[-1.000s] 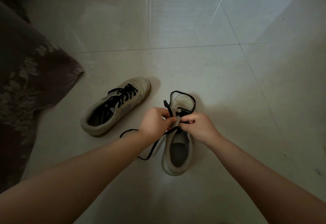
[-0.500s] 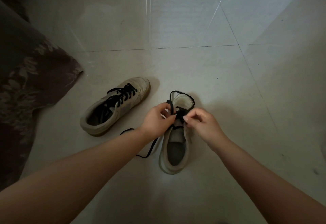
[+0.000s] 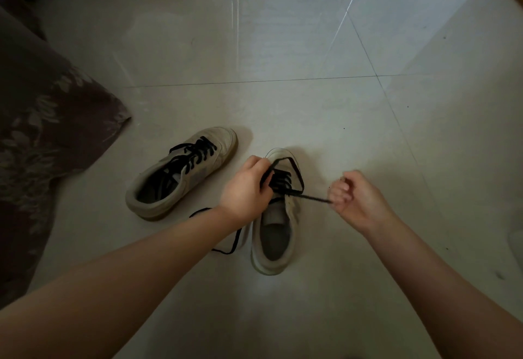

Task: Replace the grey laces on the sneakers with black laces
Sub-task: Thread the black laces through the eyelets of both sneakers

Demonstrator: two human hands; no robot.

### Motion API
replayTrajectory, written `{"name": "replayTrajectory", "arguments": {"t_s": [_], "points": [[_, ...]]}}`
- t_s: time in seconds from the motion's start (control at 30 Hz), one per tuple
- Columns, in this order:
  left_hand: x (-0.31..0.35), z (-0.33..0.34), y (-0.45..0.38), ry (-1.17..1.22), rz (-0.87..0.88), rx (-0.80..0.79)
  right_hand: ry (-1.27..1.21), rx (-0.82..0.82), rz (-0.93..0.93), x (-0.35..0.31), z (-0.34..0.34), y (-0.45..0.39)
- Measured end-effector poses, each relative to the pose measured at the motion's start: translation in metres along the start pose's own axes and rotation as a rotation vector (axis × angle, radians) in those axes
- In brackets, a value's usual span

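Sneaker [image 3: 276,234] at the person's feet is half laced: the left hand [image 3: 245,189] steadies its eyelets while the right hand [image 3: 352,196] pinches the black lace [image 3: 310,196], drawn taut. Next probably comes another eyelet. Beyond, the second sneaker [image 3: 181,170] looks finished.

The single head-worn camera looked forward and steeply down from above the person's own arms, wide-angled, so the tiled floor [image 3: 283,47] bowed toward the frame edges. It sat near enough that both forearms filled the lower frame, with the left hand [image 3: 244,187] and right hand [image 3: 355,197] near centre and open floor stretching beyond them.
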State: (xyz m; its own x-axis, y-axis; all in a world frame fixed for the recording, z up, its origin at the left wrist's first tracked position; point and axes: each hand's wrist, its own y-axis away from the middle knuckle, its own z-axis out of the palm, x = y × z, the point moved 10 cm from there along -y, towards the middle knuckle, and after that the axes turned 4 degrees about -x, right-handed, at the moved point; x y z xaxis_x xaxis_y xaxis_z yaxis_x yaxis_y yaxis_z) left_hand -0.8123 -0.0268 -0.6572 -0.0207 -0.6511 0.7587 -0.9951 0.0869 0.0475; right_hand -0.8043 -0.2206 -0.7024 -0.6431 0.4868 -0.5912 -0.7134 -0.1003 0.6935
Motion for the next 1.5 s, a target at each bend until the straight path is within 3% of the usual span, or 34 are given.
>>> {"name": "replayTrajectory", "arguments": {"t_s": [0.1,0.17,0.27,0.33,0.43,0.57,0.67,0.73,0.8,0.93,1.0,1.07,1.17,1.3,1.5], "points": [[-0.011,-0.001,-0.002,0.078,-0.109,-0.023,0.819,-0.026,-0.125,0.006,0.009,0.0],[-0.014,-0.001,-0.002,0.092,-0.128,-0.043,1.274,-0.152,-0.292,0.011,0.035,0.007],[-0.018,-0.001,-0.002,0.054,-0.127,-0.064,1.524,-0.355,-0.398,0.013,0.059,0.021],[-0.022,-0.002,-0.001,0.075,-0.137,-0.065,1.455,-0.303,-0.411,-0.004,0.047,0.021],[-0.025,-0.001,-0.001,0.145,-0.163,-0.077,0.855,-0.112,-0.272,-0.019,0.005,0.013],[-0.023,0.003,-0.004,0.11,-0.18,-0.085,0.107,-0.167,-0.093,0.005,0.019,0.013],[-0.023,0.003,-0.004,0.09,-0.177,-0.082,-0.113,-0.239,-0.042,0.013,0.046,0.015],[-0.022,0.0,-0.003,0.097,-0.174,-0.066,-0.03,-0.218,-0.014,0.018,0.05,0.014],[-0.023,-0.004,-0.003,0.094,-0.177,-0.052,0.207,-0.147,-0.011,0.016,0.037,0.01],[-0.032,-0.016,-0.005,0.045,-0.184,-0.001,1.003,-0.068,-0.092,0.001,0.004,0.009],[-0.033,-0.018,-0.006,0.046,-0.19,0.003,1.356,-0.21,-0.134,0.009,0.015,0.017],[-0.031,-0.019,-0.008,0.032,-0.17,-0.007,1.557,-0.407,-0.186,0.023,0.038,0.03],[-0.031,-0.02,-0.01,0.032,-0.153,-0.019,1.55,-0.425,-0.211,0.02,0.049,0.037],[-0.035,-0.022,-0.01,0.051,-0.155,-0.019,1.357,-0.287,-0.273,-0.003,0.033,0.036],[-0.035,-0.019,-0.011,0.035,-0.168,-0.016,0.687,-0.248,-0.254,-0.008,0.021,0.025]]}}
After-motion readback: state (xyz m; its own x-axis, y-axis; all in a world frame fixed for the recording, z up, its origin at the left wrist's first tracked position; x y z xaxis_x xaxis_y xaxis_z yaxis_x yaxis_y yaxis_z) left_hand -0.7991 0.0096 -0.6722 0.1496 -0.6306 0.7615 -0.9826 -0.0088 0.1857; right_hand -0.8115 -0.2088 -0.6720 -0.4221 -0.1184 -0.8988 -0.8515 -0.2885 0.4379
